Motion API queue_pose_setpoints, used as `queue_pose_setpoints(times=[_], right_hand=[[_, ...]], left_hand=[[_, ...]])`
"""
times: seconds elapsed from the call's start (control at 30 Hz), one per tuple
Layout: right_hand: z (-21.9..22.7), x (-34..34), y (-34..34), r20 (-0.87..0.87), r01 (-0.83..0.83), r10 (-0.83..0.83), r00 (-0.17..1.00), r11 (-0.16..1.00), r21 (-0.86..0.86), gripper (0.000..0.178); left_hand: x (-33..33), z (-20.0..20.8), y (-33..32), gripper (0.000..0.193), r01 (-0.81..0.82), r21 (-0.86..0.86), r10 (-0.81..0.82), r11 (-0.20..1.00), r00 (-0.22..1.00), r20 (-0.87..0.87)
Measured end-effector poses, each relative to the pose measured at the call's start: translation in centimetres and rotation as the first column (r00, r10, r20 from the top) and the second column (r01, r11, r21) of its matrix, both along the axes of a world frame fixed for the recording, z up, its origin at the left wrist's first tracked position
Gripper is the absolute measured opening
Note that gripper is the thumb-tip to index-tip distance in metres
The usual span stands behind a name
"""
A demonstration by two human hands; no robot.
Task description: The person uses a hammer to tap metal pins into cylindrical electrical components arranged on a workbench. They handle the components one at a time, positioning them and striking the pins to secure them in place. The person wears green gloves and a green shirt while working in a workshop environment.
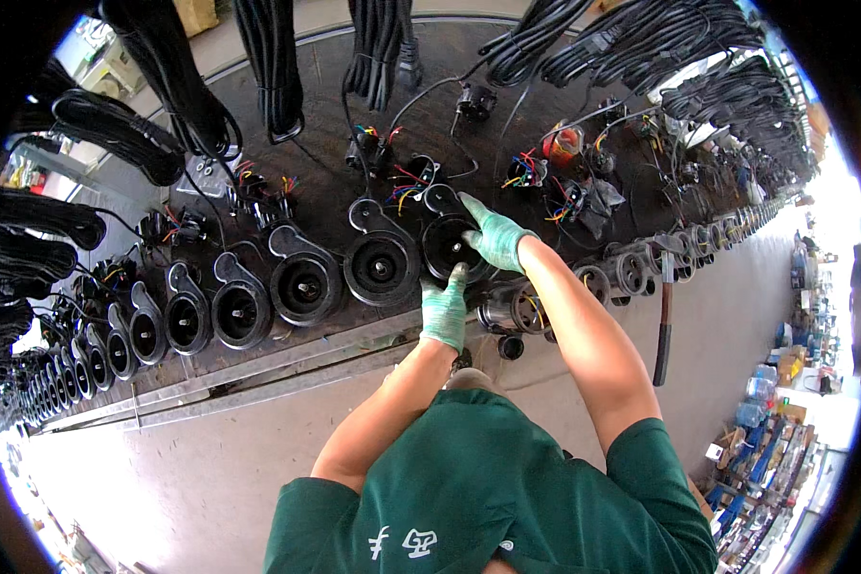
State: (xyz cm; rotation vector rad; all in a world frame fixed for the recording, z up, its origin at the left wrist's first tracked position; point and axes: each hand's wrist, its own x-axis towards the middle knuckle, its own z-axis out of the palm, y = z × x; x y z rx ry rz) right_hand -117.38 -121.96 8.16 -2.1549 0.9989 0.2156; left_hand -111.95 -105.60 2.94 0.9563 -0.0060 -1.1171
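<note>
Both my hands wear green gloves. My left hand (445,308) grips the near rim of a round black pump housing (450,245) standing in a row on the dark workbench (325,57). My right hand (496,235) lies on the far right side of the same housing, fingers spread over its rim. Just to the right of the housing lies a metal motor cylinder (514,308) on its side.
A long row of black pump housings (301,282) curves to the left, and metal motors (631,272) run off to the right. Bundled black cables (273,67) hang above the bench. A hammer (664,325) hangs off the bench edge. Coloured wires (526,170) lie behind.
</note>
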Motion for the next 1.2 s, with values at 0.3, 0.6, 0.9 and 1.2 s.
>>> queue_pose_setpoints(times=[0.3,0.6,0.9,1.2], right_hand=[[11.5,-16.6,0.7,0.423,0.503,-0.355,0.833,0.805,-0.314,0.043],[3.3,-38.3,-0.5,0.076,0.627,-0.699,0.711,0.581,-0.518,0.067],[-1.6,-41.8,-4.1,0.136,0.685,-0.730,0.670,0.537,-0.493,0.047],[10.4,-32.2,8.4,0.349,0.486,-0.539,0.766,0.842,0.233,0.024]], left_hand=[[1.7,2.2,5.9,0.035,0.266,0.217,-0.291,0.939,0.952,0.092],[-1.6,8.3,0.1,0.057,0.479,0.320,-0.247,0.817,-0.211,0.946],[-3.3,3.9,-3.3,0.036,0.670,0.309,-0.486,0.675,0.088,0.869],[-5.2,0.9,-2.9,0.044,0.522,0.034,-0.439,0.852,0.678,0.590]])
